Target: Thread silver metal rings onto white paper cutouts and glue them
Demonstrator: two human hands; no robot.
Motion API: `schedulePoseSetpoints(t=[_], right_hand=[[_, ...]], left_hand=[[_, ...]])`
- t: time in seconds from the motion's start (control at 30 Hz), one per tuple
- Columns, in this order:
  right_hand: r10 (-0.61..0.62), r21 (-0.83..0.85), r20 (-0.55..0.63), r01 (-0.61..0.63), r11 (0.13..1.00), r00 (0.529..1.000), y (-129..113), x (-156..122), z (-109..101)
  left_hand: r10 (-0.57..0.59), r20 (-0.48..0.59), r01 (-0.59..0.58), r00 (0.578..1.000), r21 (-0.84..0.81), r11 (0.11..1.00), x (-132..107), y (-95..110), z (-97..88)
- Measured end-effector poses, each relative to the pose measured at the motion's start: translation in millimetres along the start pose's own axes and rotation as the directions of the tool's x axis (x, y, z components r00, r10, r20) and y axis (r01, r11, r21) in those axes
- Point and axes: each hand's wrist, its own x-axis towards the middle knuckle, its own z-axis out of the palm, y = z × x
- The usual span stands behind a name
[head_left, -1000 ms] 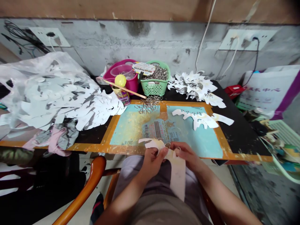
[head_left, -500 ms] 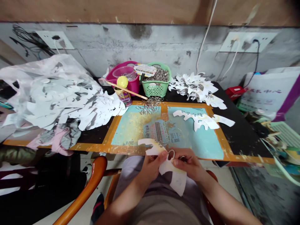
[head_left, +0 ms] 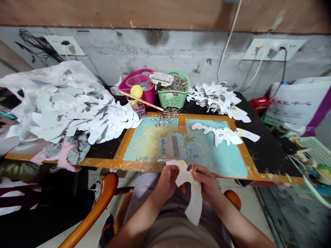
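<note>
Above my lap, at the table's front edge, a white cut-out piece (head_left: 195,193) is held between both hands. It looks like stiff sheet material with curved edges and yellowish stains, and one long strip of it hangs down. My left hand (head_left: 167,181) pinches its left part, fingers closed. On the other side, my right hand (head_left: 208,182) grips the edge near a small curved metal loop (head_left: 190,166). Fingers hide part of this loop, so how it is fixed cannot be seen. Similar white pieces with metal bits (head_left: 217,133) lie on the light-blue mat (head_left: 227,162).
Loose metal clasps (head_left: 165,120) lie before a green basket (head_left: 173,100) full of metal parts. Beside it stand a pink basket (head_left: 148,96) and a can (head_left: 138,108) with a stick (head_left: 144,101) across it. White cut-outs (head_left: 103,120) spill from a plastic bag (head_left: 74,72); another heap (head_left: 217,98) lies right.
The white piece has been turned in my hands, its long strip now hanging lower and straighter. Metal clasps visible by my left fingers before are out of sight now.
</note>
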Motion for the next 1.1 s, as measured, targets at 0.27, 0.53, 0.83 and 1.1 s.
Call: schedulePoseSetpoints(t=[0.27,0.53,0.83,1.1], right_hand=[[0.003,-0.315,0.104,0.030,0.949,0.995,-30.8,0.9,-6.2],[0.068,-0.225,-0.079,-0.085,0.971,0.995,-28.7,3.1,7.7],[0.252,-0.074,-0.037,-0.254,0.964,0.967,-29.8,13.2,-13.3],[0.028,-0.355,-0.074,-0.052,0.934,0.997,-47.0,6.6,-9.4]], left_hand=[[0.061,0.236,-0.153,0.970,0.393,0.907,-4.5,11.8,-13.2],[0.093,0.341,-0.275,0.935,0.537,0.797,-14.0,16.1,-12.3],[0.210,0.192,-0.269,0.959,0.372,0.888,-0.8,-2.0,-14.1],[0.436,-0.182,-0.250,0.882,0.602,0.758,15.1,5.4,-4.5]])
